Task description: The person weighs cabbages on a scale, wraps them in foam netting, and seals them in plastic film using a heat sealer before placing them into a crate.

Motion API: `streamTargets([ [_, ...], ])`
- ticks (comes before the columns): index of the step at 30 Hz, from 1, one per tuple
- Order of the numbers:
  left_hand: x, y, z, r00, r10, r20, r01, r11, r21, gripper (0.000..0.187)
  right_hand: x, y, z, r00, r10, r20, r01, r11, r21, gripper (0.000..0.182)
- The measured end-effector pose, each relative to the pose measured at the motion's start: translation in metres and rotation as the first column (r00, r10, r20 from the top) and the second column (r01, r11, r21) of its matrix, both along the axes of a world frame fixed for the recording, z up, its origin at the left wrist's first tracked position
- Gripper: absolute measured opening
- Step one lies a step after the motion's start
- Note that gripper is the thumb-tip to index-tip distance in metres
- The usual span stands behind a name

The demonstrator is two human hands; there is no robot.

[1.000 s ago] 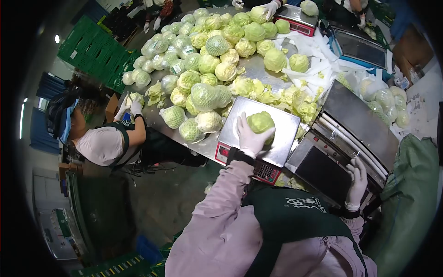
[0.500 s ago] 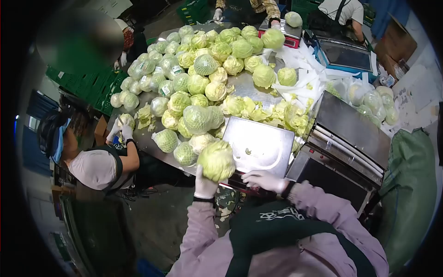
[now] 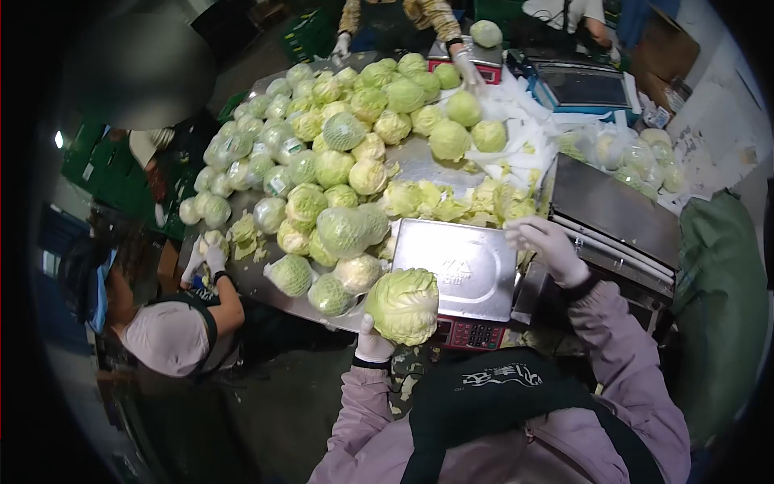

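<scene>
My left hand, in a white glove, grips a pale green cabbage from its lower left, near the table's front edge. The cabbage is just in front of a digital scale whose metal plate bears nothing. My right hand, gloved in white, is raised at the right edge of the plate with its fingers apart and nothing held. Loose leaves lie behind the scale. To its left are netted cabbages.
A large pile of cabbages covers the table's left and middle. A wrapping machine stands at the right, with a green sack beyond. A co-worker handles a cabbage at the left; another co-worker's hand is near the far scale.
My right hand has moved right and up, off the scale's front edge. My left hand has shifted slightly right and down with the cabbage. The far co-worker's hand has let go of a cabbage.
</scene>
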State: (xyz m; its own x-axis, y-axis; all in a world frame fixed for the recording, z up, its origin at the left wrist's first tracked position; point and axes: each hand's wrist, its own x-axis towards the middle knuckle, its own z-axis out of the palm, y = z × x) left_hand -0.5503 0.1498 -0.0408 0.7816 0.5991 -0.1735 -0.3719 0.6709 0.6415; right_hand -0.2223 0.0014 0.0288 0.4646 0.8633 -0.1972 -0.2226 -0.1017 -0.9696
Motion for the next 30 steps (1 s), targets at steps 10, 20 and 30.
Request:
streamTargets([
  [10,0.165,-0.032,0.041,0.915,-0.403,0.004,0.401,0.912,0.089,0.100,-0.023,-0.175,0.263,-0.086,0.887,0.455,-0.731,-0.366,0.576,0.035],
  [20,0.395,-0.154,0.093,0.797,-0.430,-0.424,0.601,0.627,0.496,0.072,0.159,-0.236,0.027,0.798,-0.244,0.551,0.296,0.955,-0.006,0.050],
  [30,0.496,-0.247,0.003,0.734,-0.172,-0.657,0.643,0.490,0.589,0.091,0.264,-0.260,-0.042,0.800,-0.051,0.598,0.219,0.953,-0.211,0.066],
])
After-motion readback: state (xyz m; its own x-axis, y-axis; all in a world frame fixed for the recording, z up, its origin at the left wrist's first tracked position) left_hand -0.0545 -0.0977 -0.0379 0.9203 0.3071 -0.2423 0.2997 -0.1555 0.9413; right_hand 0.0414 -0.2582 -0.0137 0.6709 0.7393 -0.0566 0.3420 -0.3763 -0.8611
